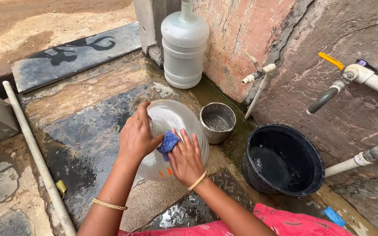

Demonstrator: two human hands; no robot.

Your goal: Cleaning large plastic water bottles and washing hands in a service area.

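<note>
Two hands on one translucent plastic jug, tipped on wet, rough stone floor. Left hand clamps its neck; right hand presses a nubbly blue scrub cloth to its curved wall. Dented steel pot and glossy black tub sit near the wall edge.

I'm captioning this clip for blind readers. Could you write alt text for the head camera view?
A person's left hand steadies a clear plastic water jug lying on wet stone ground while the right hand presses a blue scrubber against it. Nearby stand a steel pot, a black bucket and an upright white jug.
</note>
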